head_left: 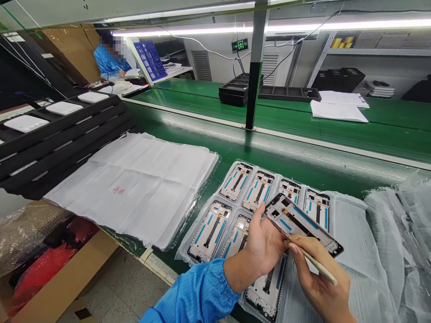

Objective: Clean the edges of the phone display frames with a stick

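Note:
My left hand (266, 242) holds a phone screen assembly (303, 224), tilted, its inner side with blue strips and a dark ribbon facing up. In my right hand (319, 278) is a slim beige pen-like tool (319, 268), gripped between thumb and fingers. Its tip lies at the near edge of the held assembly; whether it touches cannot be made out. Below both hands, a clear plastic tray (215, 199) carries several similar phone screen assemblies (210, 231) in its pockets. My hands and the held piece partly cover some of them.
White foam sheets (134, 184) on plastic trays lie left on the green bench (235, 143). Crumpled translucent wrapping (400, 242) is at the right. Black racks (67, 130) stand far left, above a cardboard box (67, 278). A post (254, 72) rises behind; another person (109, 58) sits beyond.

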Tool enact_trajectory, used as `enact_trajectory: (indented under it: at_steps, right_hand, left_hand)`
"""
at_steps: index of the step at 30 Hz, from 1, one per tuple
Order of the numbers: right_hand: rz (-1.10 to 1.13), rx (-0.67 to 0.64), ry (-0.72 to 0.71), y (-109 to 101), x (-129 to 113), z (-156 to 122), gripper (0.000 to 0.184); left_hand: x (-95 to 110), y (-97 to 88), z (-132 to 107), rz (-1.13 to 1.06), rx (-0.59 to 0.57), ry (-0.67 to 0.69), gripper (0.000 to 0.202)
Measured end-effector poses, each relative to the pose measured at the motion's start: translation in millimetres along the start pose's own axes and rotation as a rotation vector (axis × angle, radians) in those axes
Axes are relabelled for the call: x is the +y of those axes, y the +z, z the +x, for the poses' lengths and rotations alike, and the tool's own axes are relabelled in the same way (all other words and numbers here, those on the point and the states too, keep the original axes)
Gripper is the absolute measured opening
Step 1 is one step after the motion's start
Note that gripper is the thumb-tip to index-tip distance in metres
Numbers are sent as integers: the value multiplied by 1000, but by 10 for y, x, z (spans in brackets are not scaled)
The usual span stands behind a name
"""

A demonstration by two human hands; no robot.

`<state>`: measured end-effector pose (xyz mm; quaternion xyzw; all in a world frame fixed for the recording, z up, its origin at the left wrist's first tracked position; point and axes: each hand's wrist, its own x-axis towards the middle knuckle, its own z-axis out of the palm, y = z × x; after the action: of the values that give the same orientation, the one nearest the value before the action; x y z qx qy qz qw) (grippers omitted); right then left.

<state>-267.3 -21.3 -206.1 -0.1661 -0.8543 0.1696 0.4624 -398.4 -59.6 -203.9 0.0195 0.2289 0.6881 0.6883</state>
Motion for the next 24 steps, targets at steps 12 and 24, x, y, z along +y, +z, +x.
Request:
enact_trajectory:
  at_steps: [12,24]
  right_hand:
    - [6,-14,16,11,-2,-25,15]
    - [-74,106,70,-30,-20,-132,19]
  left_hand:
    - [26,60,-7,-47,33,-14,82]
    - [35,77,-32,-28,78,-36,82]
